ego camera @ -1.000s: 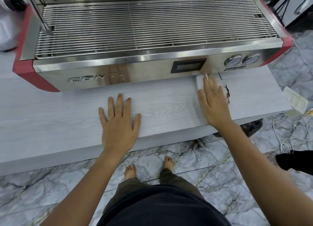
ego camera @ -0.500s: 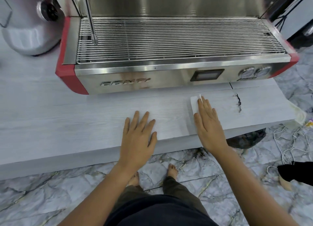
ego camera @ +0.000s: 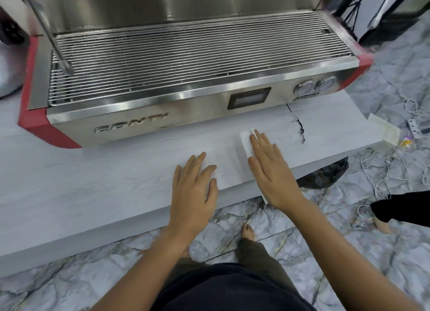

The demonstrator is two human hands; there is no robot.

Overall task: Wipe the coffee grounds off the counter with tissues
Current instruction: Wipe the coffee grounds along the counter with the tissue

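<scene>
Right hand [ego camera: 271,168]: flat, fingers straight, pressing a white tissue [ego camera: 246,140] onto the counter [ego camera: 93,182]; tissue edges show past fingertips and wrist. Grounds [ego camera: 300,130]: dark streak, right of that hand, apart. Left hand [ego camera: 194,185]: flat on counter, holding nothing. Espresso machine [ego camera: 186,78] behind.

White tissue [ego camera: 246,141]; dark grounds [ego camera: 300,130]; pale grey woodgrain counter [ego camera: 93,185]; red-trimmed steel espresso machine [ego camera: 186,78]; grey marbled floor [ego camera: 349,236].
</scene>
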